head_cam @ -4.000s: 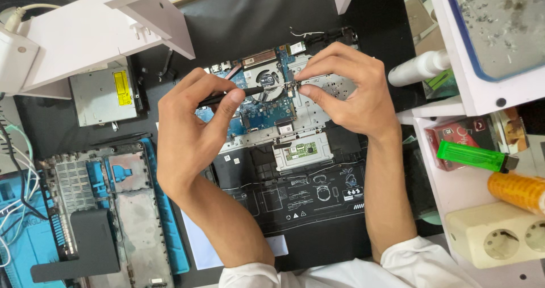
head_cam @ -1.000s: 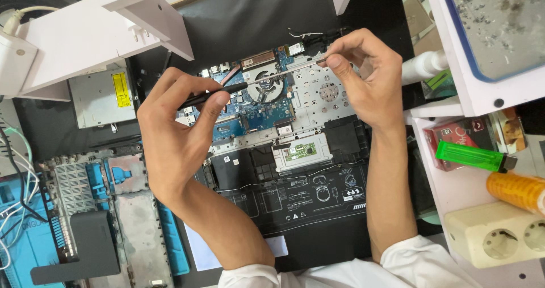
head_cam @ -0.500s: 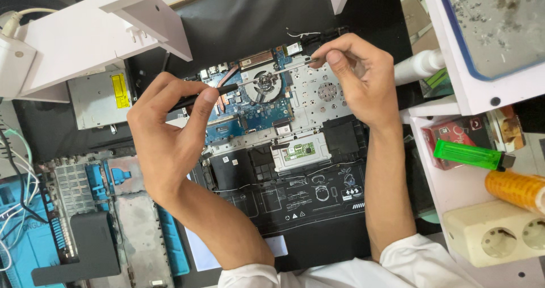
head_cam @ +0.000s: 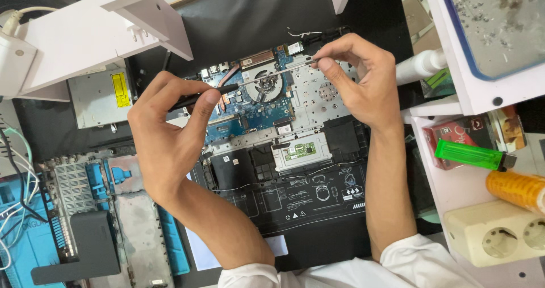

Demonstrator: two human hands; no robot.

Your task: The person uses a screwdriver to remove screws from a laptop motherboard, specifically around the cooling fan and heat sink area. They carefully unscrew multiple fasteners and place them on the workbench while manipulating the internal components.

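screwdriver [head_cam: 250,82] | handle in left hand [head_cam: 170,140] | tip pinched by right hand [head_cam: 357,78]

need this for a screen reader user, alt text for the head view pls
Seen from above, a left hand grips the black handle of a screwdriver while the right hand pinches its thin shaft, held over the fan of an opened laptop. A green lighter and a power strip lie on the right.
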